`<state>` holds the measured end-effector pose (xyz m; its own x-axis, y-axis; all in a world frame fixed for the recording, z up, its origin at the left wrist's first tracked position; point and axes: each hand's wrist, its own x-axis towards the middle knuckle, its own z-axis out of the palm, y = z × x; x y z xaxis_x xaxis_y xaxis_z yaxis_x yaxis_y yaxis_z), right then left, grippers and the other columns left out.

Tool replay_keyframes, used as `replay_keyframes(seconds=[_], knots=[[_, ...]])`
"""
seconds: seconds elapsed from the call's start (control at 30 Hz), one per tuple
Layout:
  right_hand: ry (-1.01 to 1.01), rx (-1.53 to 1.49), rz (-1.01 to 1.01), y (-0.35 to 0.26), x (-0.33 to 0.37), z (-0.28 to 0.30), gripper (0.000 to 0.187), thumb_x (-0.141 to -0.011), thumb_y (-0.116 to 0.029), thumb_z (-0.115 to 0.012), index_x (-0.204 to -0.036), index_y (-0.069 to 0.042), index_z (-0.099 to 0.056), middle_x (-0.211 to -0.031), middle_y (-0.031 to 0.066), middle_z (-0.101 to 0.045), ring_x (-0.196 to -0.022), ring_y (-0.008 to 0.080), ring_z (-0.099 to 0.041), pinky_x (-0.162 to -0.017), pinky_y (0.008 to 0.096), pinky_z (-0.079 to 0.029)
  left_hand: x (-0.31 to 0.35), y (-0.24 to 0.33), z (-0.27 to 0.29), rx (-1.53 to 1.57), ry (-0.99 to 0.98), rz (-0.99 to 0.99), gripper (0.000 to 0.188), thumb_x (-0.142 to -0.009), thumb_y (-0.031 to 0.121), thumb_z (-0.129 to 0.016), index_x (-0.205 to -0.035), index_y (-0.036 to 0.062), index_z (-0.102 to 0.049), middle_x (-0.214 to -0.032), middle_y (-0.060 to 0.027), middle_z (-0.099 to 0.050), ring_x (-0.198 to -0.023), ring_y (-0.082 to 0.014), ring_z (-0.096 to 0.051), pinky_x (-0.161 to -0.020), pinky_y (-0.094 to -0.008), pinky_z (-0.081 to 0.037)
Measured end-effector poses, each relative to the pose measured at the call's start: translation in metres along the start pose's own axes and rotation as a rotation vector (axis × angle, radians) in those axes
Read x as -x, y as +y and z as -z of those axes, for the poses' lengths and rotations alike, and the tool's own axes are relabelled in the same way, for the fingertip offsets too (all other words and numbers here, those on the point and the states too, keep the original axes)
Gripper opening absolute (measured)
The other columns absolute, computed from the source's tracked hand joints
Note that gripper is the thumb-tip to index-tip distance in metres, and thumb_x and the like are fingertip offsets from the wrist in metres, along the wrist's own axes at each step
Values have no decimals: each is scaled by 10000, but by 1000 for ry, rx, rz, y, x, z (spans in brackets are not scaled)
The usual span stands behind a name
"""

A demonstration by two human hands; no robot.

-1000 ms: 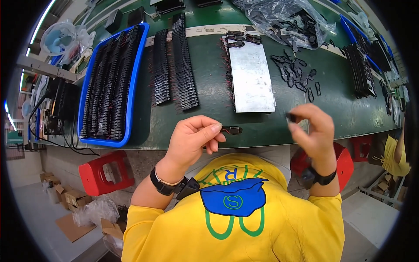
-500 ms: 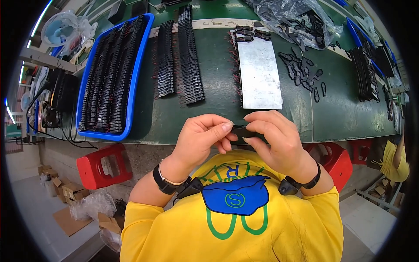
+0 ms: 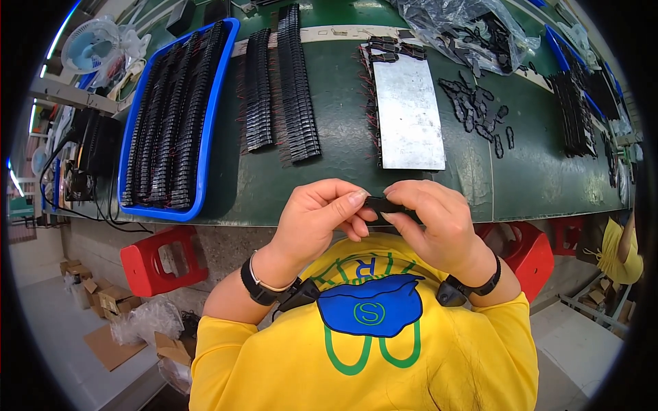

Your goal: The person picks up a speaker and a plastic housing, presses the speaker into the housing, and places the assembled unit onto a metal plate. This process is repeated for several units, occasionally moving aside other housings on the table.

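Between my two hands, just in front of the table's near edge, is a small flat black part [image 3: 382,204]. My left hand [image 3: 321,212] pinches its left end between thumb and fingers. My right hand [image 3: 433,214] grips the other end, thumb below and fingers above, hiding much of it. Beyond my hands lies a white-silver flat plate [image 3: 409,113], with black parts and red wires showing along its left side and a few black pieces on its far end. Several loose black ring-shaped pieces [image 3: 473,109] are scattered to the right of the plate.
A blue tray [image 3: 203,195] with rows of black wired parts stands at the left. Two more rows [image 3: 299,89] lie beside it. A clear plastic bag [image 3: 473,31] of black pieces is at the far right. Red stools [image 3: 164,262] flank me below the table.
My right hand's fingers have shifted slightly on the black part, and more of its surface shows. My left hand keeps its pinch in nearly the same place.
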<state>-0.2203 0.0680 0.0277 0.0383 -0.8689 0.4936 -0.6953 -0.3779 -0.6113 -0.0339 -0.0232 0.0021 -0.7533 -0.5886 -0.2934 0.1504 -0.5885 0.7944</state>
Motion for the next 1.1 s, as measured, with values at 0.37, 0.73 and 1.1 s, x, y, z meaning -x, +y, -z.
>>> replay_keyframes(seconds=[0.37, 0.73, 1.1], knots=[[39, 23, 31, -2, 4, -3, 301, -635, 51, -734, -908, 7, -615, -886, 156, -660, -775, 312, -663, -662, 349, -545, 4, 0, -5, -39, 9, -22, 129, -921, 64, -571, -1000, -25, -622, -853, -144, -690, -649, -153, -666, -574, -248, -556], [122, -82, 75, -3, 3, -8, 330, -670, 27, -749, -970, 9, -614, -898, 153, -657, -744, 294, -661, -658, 324, -541, 15, -3, -9, -357, 78, -350, 144, -845, -41, -641, -987, -38, -617, -848, -94, -673, -697, -120, -658, -625, -218, -541], [1, -339, -105, 2, 10, -9, 221, -766, -53, -734, -964, 4, -656, -766, 112, -658, -658, 229, -649, -580, 288, -499, 17, -8, 3, -640, -18, -652, 132, -845, -62, -632, -974, -67, -603, -863, -136, -653, -731, -168, -673, -656, -243, -553]])
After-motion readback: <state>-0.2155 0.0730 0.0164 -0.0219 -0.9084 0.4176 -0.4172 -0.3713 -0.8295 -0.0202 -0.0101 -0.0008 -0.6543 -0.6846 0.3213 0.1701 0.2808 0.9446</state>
